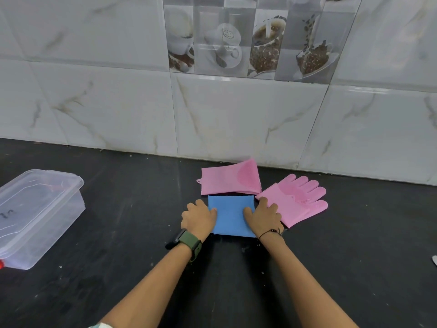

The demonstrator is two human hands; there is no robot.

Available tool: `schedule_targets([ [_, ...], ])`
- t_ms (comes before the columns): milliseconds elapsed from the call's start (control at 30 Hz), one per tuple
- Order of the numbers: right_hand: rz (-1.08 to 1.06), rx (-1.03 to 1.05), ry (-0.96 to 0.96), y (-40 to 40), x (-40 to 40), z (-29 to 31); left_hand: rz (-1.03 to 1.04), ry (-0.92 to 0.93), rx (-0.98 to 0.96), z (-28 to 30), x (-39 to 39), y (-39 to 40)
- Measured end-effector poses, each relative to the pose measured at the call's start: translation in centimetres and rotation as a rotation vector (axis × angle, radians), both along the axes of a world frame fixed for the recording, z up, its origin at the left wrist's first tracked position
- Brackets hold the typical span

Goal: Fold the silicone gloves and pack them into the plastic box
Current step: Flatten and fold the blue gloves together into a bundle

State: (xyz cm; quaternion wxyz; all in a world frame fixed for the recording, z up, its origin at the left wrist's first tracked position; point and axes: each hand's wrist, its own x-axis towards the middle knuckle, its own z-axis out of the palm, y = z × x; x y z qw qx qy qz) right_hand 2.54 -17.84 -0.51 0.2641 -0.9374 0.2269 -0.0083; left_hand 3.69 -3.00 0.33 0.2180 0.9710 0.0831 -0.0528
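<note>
A folded blue silicone glove [230, 215] lies flat on the dark counter in front of me. My left hand [198, 218] grips its left edge and my right hand [263, 216] grips its right edge. Just behind it lies a pink glove [227, 179] folded in half, its bristled side showing. To the right, a second pink glove [299, 201] lies spread flat with fingers pointing right, partly under my right hand. The clear plastic box [35, 216] stands far left, with its lid on.
The black counter [132, 223] runs to a white marble-tiled wall [236, 119] just behind the gloves. A small red thing [1, 265] pokes in beside the box at the left edge. A pale object [434, 260] shows at the right edge.
</note>
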Motion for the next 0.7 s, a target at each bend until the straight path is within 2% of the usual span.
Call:
schedule_targets([
  [133, 0.033, 0.071, 0.115, -0.5, 0.6, 0.4, -0.012, 0.03, -0.003, 0.5, 0.9, -0.3],
  [300, 0.075, 0.079, 0.145, -0.3, 1.2, 0.8, -0.043, 0.077, -0.166, 0.7, 1.5, 0.0],
  [367, 0.098, 0.104, 0.19, -0.6, 1.4, 1.0, -0.023, 0.15, -0.323, 0.7, 2.0, 0.5],
  [500, 0.023, 0.442, 0.282, -1.5, 1.5, 2.1, 0.075, 0.326, -0.788, 1.5, 2.5, 1.0],
  [567, -0.004, 0.559, 0.309, -2.0, 1.3, 2.5, 0.113, 0.411, -0.925, 1.6, 2.4, 1.2],
  [700, -0.014, 0.649, 0.302, -2.6, 1.2, 2.7, 0.171, 0.533, -1.082, 1.7, 2.0, 1.4],
])
